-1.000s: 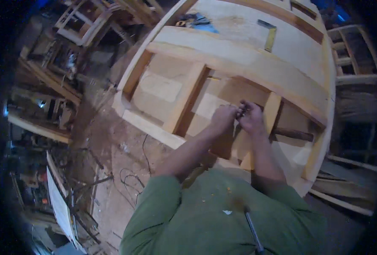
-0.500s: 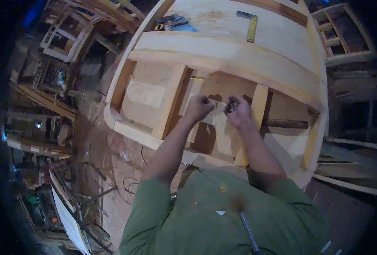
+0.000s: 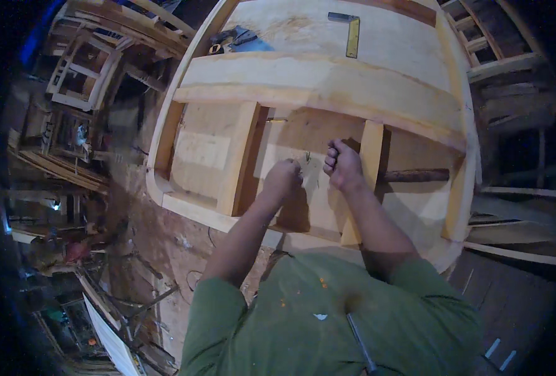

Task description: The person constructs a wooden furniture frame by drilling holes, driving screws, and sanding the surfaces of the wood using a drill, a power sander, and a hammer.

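Observation:
Both my hands are over the middle compartment of a pale wooden frame (image 3: pixel 271 96). My left hand (image 3: pixel 283 178) is closed with its fingertips pinched together; whatever they hold is too small or hidden to make out. My right hand (image 3: pixel 344 165) is curled into a fist beside the right-hand crosspiece (image 3: pixel 370 150), closed over small nails that the fingers now hide. Between the hands, a few thin dark nails (image 3: pixel 307 156) show against the plywood panel. A short yellow pencil-like stick (image 3: pixel 276 120) lies at the compartment's far edge.
A dark round handle (image 3: pixel 419 175) lies in the right compartment. On the far panel are a try square (image 3: pixel 353 39) with a yellow blade and a dark-and-blue bundle (image 3: pixel 243 39). Wooden frames (image 3: pixel 86 72) and timber are stacked at the left; boards (image 3: pixel 516 250) lie at the right.
My right hand has closed from a half-open palm showing small nails into a fist. My left hand has moved slightly down and away from it. A few nails now show between them.

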`<state>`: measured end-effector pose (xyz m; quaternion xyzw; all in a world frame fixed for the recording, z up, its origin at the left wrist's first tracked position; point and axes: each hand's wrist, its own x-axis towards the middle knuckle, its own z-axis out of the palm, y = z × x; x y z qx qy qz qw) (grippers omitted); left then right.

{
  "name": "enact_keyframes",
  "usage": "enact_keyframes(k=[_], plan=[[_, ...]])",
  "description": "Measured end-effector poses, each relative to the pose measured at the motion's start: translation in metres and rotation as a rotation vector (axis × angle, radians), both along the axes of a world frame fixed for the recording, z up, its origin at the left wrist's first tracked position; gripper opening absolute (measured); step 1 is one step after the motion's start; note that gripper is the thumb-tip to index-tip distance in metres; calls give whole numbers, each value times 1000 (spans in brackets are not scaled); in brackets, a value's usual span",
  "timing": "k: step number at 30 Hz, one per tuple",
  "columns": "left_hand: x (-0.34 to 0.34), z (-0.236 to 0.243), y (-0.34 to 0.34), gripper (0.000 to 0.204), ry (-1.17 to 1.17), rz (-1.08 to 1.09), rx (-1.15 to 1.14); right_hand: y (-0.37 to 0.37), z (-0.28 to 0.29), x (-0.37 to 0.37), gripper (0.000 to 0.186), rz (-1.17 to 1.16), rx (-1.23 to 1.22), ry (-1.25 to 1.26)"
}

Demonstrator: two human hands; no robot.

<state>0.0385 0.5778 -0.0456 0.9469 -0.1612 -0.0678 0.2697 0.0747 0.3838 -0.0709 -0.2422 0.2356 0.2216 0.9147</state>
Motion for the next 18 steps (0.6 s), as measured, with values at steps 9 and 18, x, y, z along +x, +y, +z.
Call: enact_keyframes(k=[9,18], plan=[[16,-27,8,18,71,251,-129,29,46,-35,27,553,-1663,-605],[48,-10,-28,22,73,355,-389,27,41,-31,25,1041,-1883,-868]])
